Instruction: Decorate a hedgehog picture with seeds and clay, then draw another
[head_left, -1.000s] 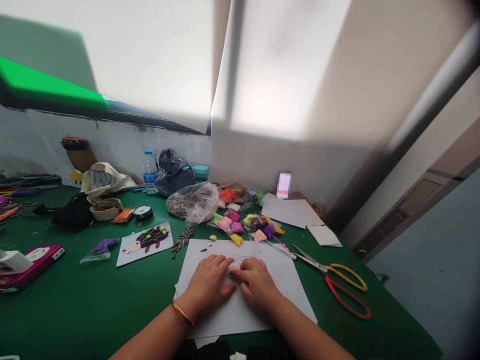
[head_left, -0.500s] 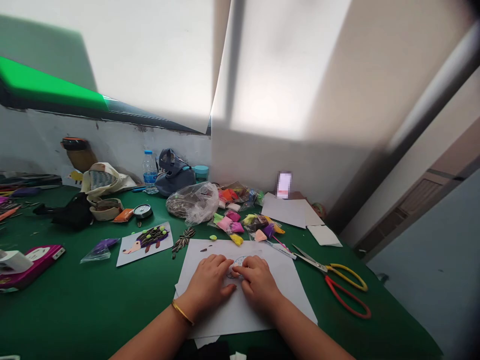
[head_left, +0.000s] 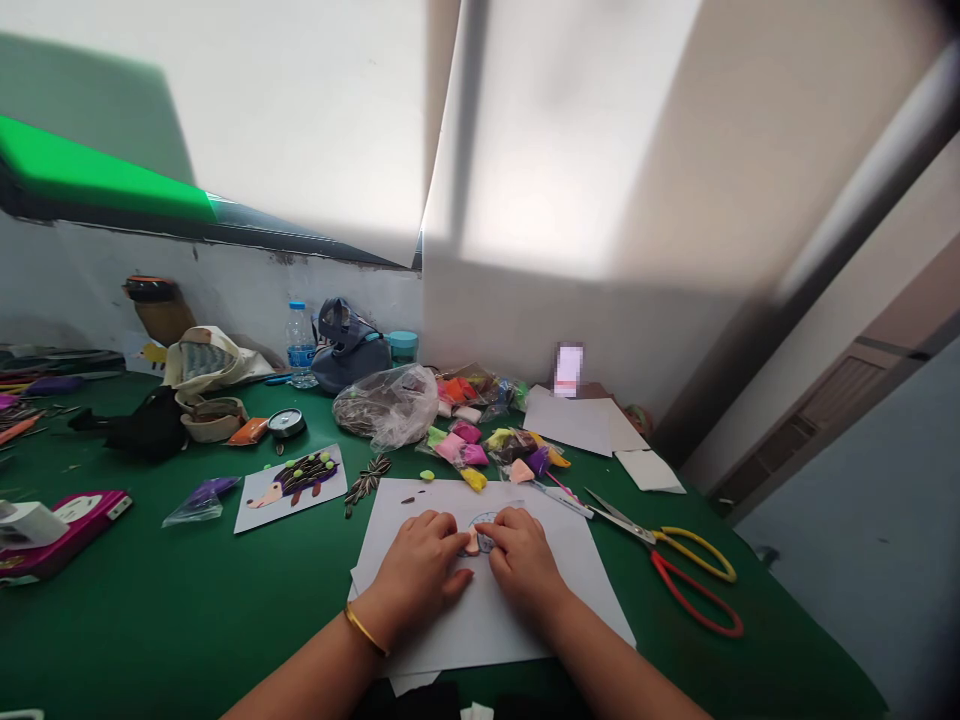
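On a white sheet of paper (head_left: 585, 600) is a small drawing with a round blue outline (head_left: 487, 521), partly hidden by my fingers. A flat piece of peach modelling clay (head_left: 472, 543) lies on the drawing's left part. My left hand (head_left: 424, 560) rests on the paper, fingertips at the clay's left edge and thumb apart. From the other side my right hand (head_left: 529, 560) reaches in, its index fingertip touching the clay near the top. Neither hand grips the clay. Two dark seeds (head_left: 409, 500) lie at the sheet's upper left.
Large scissors (head_left: 652, 540) lie partly opened right of the paper, near a white pen (head_left: 564, 502). Left are a hedgehog picture (head_left: 292, 490) and sunflower seeds (head_left: 366, 485). Bagged coloured clay (head_left: 465, 445), a plastic bag (head_left: 386, 405) and a bottle (head_left: 300, 345) stand behind.
My right hand has shifted slightly right, and its index finger has drawn back. More of the peach clay and the blue drawing now shows between my hands.
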